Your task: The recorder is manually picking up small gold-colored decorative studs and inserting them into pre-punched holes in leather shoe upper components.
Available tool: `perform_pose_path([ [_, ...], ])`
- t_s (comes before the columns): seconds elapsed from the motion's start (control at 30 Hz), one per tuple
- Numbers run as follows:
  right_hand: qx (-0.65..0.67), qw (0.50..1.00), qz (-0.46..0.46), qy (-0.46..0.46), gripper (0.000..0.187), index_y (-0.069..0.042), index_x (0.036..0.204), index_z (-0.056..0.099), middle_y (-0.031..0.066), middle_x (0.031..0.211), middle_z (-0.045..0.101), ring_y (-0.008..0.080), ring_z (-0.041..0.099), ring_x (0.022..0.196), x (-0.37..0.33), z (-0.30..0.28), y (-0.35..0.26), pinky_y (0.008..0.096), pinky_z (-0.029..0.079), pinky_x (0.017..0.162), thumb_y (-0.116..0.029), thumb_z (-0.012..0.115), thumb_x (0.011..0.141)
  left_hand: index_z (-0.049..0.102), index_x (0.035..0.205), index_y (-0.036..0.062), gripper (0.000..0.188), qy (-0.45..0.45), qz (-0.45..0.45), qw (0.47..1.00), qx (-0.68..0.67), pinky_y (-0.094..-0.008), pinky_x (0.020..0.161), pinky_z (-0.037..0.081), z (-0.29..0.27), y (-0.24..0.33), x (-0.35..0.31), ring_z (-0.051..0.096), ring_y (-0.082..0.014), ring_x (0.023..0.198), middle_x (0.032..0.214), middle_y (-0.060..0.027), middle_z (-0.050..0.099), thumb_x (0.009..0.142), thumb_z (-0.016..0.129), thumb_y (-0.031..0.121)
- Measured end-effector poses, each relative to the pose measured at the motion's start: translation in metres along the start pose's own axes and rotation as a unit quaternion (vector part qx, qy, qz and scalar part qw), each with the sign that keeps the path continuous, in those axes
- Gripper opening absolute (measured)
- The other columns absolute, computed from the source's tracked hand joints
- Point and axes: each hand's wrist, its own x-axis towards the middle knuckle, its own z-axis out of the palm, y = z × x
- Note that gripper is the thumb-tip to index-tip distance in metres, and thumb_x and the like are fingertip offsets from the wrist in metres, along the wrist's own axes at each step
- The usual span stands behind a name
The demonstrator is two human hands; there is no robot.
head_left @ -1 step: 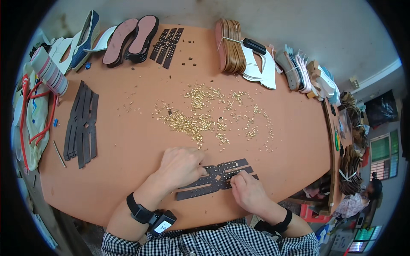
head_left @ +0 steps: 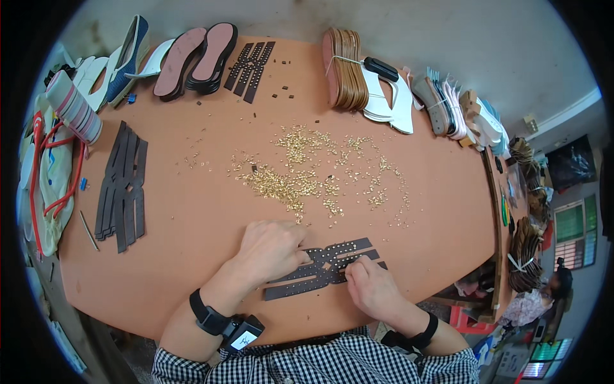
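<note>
A dark brown strap piece (head_left: 296, 292) with slits, holes and rows of small gold studs lies on the table in front of me. At its far left edge my left hand (head_left: 272, 248) is closed, with curled fingers bearing on the piece. My right hand (head_left: 372, 288) is pinched over the right half; what its fingertips hold is hidden. Beyond both hands, many tiny gold studs (head_left: 281, 184) are spread in loose heaps.
More dark strap pieces (head_left: 121, 185) lie at the left, near a thin metal rod (head_left: 89, 230). A studded piece (head_left: 250, 70), pink-topped soles (head_left: 214, 54) and bundled insoles (head_left: 345, 70) line the far edge. A striped cup (head_left: 73, 105) stands far left. Another person (head_left: 527, 307) is at the right.
</note>
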Motion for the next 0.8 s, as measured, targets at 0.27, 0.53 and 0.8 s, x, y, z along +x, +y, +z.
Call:
perform_pose_path([
  [0.27, 0.0, 0.999, -0.008, -0.032, 0.013, -0.001, 0.093, 0.052, 0.0142, 0.087, 0.052, 0.0324, 0.06, 0.07, 0.002, -0.001, 0.003, 0.0397, 0.051, 0.061, -0.006, 0.06, 0.083, 0.062, 0.072, 0.0094, 0.03, 0.003, -0.002, 1.0, -0.001, -0.0392, 0.06, 0.048, 0.0, 0.0, 0.0, 0.064, -0.0268, 0.069, 0.071, -0.0065, 0.065, 0.065, 0.078, 0.033],
  [0.53, 0.065, 0.988, 0.061, -0.123, 0.011, -0.003, 0.093, 0.053, 0.0161, 0.093, 0.057, 0.0368, 0.059, 0.077, 0.021, -0.017, 0.004, 0.0437, 0.05, 0.068, -0.01, 0.058, 0.086, 0.064, 0.072, 0.01, 0.028, -0.015, -0.016, 1.0, 0.01, -0.0392, 0.059, 0.048, -0.004, 0.003, 0.001, 0.065, -0.0269, 0.069, 0.072, -0.0072, 0.066, 0.064, 0.078, 0.033],
  [0.8, 0.111, 0.972, 0.07, -0.197, 0.015, -0.001, 0.09, 0.052, 0.0181, 0.091, 0.059, 0.0374, 0.06, 0.086, 0.038, -0.027, 0.009, 0.0451, 0.048, 0.074, -0.01, 0.062, 0.084, 0.063, 0.076, 0.0094, 0.028, -0.059, -0.034, 0.998, -0.018, -0.0419, 0.063, 0.048, -0.012, 0.008, 0.002, 0.065, -0.0297, 0.074, 0.077, -0.0085, 0.067, 0.069, 0.074, 0.034],
])
